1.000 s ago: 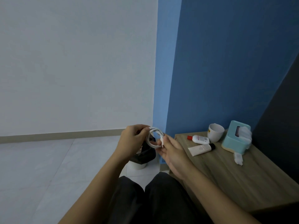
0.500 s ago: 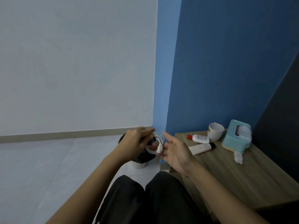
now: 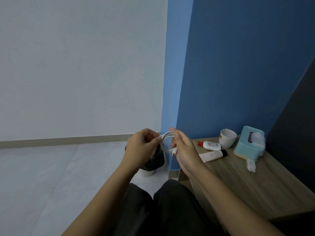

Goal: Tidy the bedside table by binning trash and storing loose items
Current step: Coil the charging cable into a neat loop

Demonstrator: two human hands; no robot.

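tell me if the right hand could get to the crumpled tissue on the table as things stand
Probably not yet: the right hand and left hand both grip the coiled white cable. The path over the table to the tissue looks open.

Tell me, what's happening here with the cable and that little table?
A seated person holds a coiled white cable in both hands: the left hand pinches one side of the loop, the right hand grips the other near the plug. On the wooden bedside table lie a small red-capped bottle, a cream tube, a white mug, a blue tissue box and a crumpled tissue. A lined bin stands on the floor.
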